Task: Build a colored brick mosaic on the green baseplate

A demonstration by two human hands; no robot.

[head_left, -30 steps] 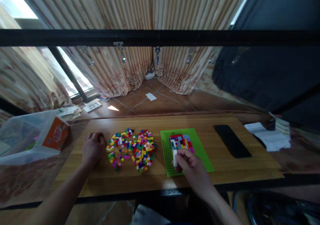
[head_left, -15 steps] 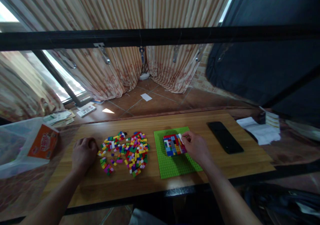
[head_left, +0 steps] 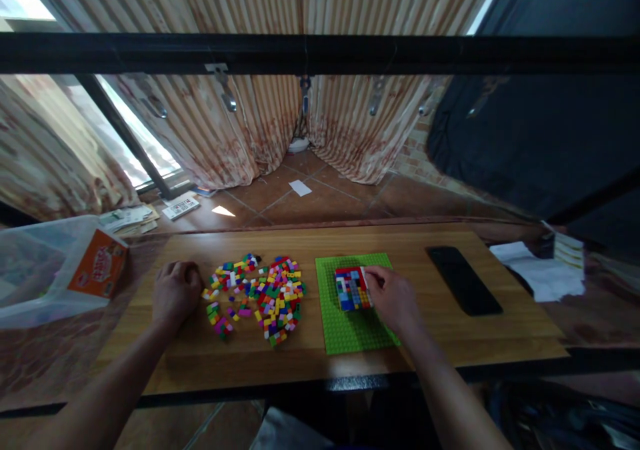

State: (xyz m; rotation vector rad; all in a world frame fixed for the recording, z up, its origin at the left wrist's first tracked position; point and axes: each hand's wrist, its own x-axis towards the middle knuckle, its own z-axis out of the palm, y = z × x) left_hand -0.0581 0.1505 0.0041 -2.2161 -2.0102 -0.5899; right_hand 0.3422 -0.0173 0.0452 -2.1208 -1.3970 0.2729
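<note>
A block of multicoloured toy bricks [head_left: 351, 291] stands on the green studded baseplate [head_left: 334, 337]. My right hand [head_left: 393, 297] is at the block's right edge, thumb and forefinger pinched on a small white toy brick [head_left: 364, 274] at its upper right corner; whether that brick is seated cannot be made out. My left hand [head_left: 176, 291] rests on the wood, fingers curled, and its palm is hidden. Just right of it lies a spread of loose toy bricks [head_left: 280, 297] in many colours, with a smaller cluster [head_left: 219, 320] at the near left.
A black phone [head_left: 464, 281] lies on the wooden table [head_left: 300, 377] to the right. Beyond the right edge is crumpled white paper [head_left: 530, 270]. A clear plastic bin [head_left: 45, 263] with an orange label stands at the left. A dark bar [head_left: 260, 53] crosses above.
The view has shifted slightly, so the table's contents sit a little further right. My right hand stays at the block's right edge, and my left hand remains beside the loose bricks.
</note>
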